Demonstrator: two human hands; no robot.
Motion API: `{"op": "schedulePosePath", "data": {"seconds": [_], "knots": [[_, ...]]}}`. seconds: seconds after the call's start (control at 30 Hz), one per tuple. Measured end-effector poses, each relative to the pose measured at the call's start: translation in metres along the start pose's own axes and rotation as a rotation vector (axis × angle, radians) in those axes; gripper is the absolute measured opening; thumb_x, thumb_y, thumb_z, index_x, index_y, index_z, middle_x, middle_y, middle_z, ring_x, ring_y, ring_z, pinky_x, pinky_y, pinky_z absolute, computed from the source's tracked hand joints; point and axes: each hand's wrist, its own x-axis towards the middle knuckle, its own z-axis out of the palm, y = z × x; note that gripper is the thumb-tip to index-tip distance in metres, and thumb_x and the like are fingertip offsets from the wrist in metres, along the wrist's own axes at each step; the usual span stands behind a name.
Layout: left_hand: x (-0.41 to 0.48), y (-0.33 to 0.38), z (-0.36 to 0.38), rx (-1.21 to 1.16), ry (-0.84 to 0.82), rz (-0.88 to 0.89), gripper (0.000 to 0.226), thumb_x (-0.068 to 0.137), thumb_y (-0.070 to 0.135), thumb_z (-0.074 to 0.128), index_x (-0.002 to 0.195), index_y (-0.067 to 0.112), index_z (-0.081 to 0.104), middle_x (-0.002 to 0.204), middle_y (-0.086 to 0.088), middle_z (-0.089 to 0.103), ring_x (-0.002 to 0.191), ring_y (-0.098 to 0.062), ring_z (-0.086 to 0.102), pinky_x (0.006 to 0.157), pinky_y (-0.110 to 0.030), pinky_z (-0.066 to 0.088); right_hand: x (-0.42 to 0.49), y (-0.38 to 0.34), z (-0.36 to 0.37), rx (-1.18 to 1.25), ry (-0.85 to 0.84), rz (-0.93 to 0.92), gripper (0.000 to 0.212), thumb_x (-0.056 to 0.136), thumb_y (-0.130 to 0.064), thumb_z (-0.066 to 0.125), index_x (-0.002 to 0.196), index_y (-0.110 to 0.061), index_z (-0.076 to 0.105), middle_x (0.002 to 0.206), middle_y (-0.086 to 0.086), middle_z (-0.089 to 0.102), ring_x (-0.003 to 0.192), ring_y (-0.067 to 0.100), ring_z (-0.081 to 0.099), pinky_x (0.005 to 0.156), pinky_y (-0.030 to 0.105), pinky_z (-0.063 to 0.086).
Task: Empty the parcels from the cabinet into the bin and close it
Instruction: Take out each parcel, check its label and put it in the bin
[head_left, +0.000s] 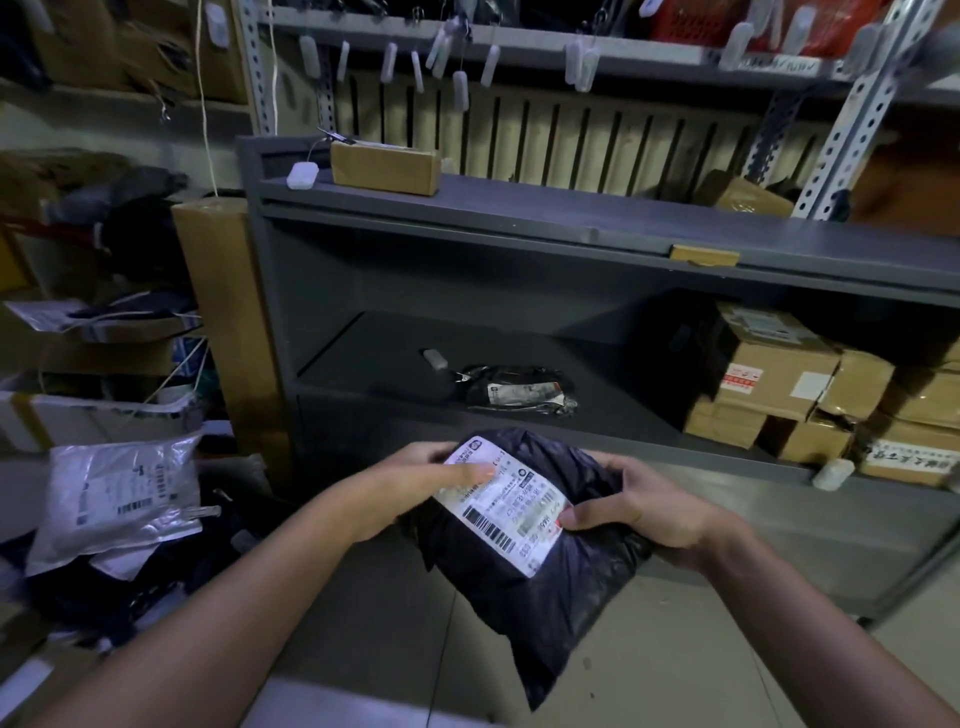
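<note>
A black plastic parcel with a white shipping label is held in front of the open grey cabinet. My left hand grips its left side, thumb lying across the label. My right hand grips its right side, thumb pressed on the label's edge. Inside the cabinet, on the shelf, lies another small black parcel beside a small white tag. Several brown cardboard boxes are stacked at the right of the shelf.
At the left lies a heap of parcels with a silver-white bag on top. A tall cardboard box leans against the cabinet's left side. A small brown box sits on the cabinet top. Metal racking with hanging tags stands behind.
</note>
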Motion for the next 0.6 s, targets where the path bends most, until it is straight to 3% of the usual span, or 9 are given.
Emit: {"op": "schedulePosePath", "data": {"seconds": [0.07, 0.17, 0.27, 0.37, 0.47, 0.53, 0.6], "knots": [[0.001, 0.000, -0.005, -0.055, 0.059, 0.016, 0.035, 0.084, 0.024, 0.077, 0.117, 0.018, 0.069, 0.107, -0.007, 0.076, 0.101, -0.026, 0.072, 0.098, -0.044, 0.053, 0.007, 0.004, -0.001, 0.091, 0.212, -0.048, 0.059, 0.073, 0.006, 0.074, 0.129, -0.009, 0.062, 0.115, 0.015, 0.072, 0.104, 0.031, 0.070, 0.088, 0.038, 0.057], [0.006, -0.001, -0.006, -0.212, 0.183, 0.054, 0.034, 0.084, 0.015, 0.077, 0.116, 0.016, 0.065, 0.105, -0.010, 0.076, 0.098, -0.029, 0.073, 0.094, -0.048, 0.056, 0.015, 0.008, -0.004, 0.438, 0.508, -0.138, 0.042, 0.079, -0.009, 0.073, 0.120, -0.014, 0.064, 0.107, 0.009, 0.075, 0.087, 0.019, 0.073, 0.073, 0.029, 0.059], [0.014, -0.002, 0.000, -0.376, 0.328, 0.127, 0.035, 0.086, 0.008, 0.073, 0.119, 0.011, 0.063, 0.104, -0.012, 0.076, 0.096, -0.028, 0.073, 0.089, -0.044, 0.057, 0.018, 0.012, -0.003, 0.509, 0.515, -0.093, 0.039, 0.078, -0.032, 0.074, 0.114, -0.020, 0.063, 0.115, 0.011, 0.073, 0.100, 0.029, 0.072, 0.090, 0.041, 0.055], [0.021, -0.004, 0.008, -0.650, 0.367, 0.159, 0.033, 0.087, 0.000, 0.067, 0.120, 0.004, 0.063, 0.108, -0.017, 0.074, 0.100, -0.032, 0.072, 0.084, -0.042, 0.059, 0.025, 0.023, 0.009, 0.505, 0.526, -0.003, 0.065, 0.068, -0.057, 0.079, 0.121, -0.024, 0.060, 0.116, 0.009, 0.072, 0.104, 0.033, 0.070, 0.091, 0.044, 0.053], [0.025, -0.004, 0.018, -0.881, 0.270, 0.113, 0.029, 0.090, 0.000, 0.061, 0.118, -0.001, 0.066, 0.114, -0.022, 0.071, 0.100, -0.033, 0.072, 0.080, -0.041, 0.061, 0.036, 0.031, 0.029, 0.606, 0.468, 0.022, 0.065, 0.068, -0.048, 0.078, 0.121, -0.017, 0.057, 0.116, 0.012, 0.065, 0.103, 0.032, 0.067, 0.088, 0.041, 0.054], [0.025, -0.007, 0.026, -0.879, 0.216, 0.074, 0.030, 0.091, -0.001, 0.059, 0.121, -0.002, 0.065, 0.115, -0.022, 0.071, 0.100, -0.032, 0.071, 0.081, -0.041, 0.059, 0.042, 0.027, 0.040, 0.608, 0.392, -0.051, 0.049, 0.076, -0.032, 0.081, 0.115, -0.010, 0.060, 0.102, 0.012, 0.069, 0.084, 0.026, 0.069, 0.073, 0.032, 0.055], [0.024, -0.011, 0.031, -0.810, 0.186, 0.035, 0.034, 0.090, -0.002, 0.060, 0.124, -0.001, 0.063, 0.115, -0.020, 0.071, 0.102, -0.031, 0.071, 0.083, -0.041, 0.059, 0.049, 0.022, 0.045, 0.567, 0.452, -0.112, 0.030, 0.086, -0.016, 0.073, 0.113, -0.007, 0.062, 0.100, 0.012, 0.075, 0.077, 0.023, 0.073, 0.067, 0.035, 0.057]]}}
